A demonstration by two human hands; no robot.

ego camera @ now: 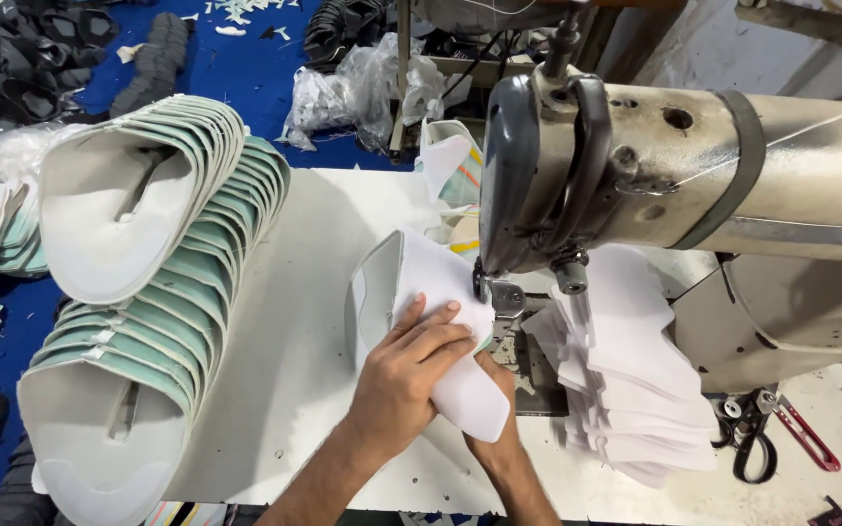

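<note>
Two hands on white upper piece (440, 321) at sewing machine (635, 175) foot: left hand (406, 375) spread flat on top, right hand (495, 375) beneath, grip unclear. Light, floppy; judged best held near edges.

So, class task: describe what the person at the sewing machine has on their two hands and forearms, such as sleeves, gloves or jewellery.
Both the left hand and the right hand are bare, with no gloves. No rings, watch or bracelets show. Both forearms are uncovered to the frame's bottom edge, with no sleeve in view.
</note>
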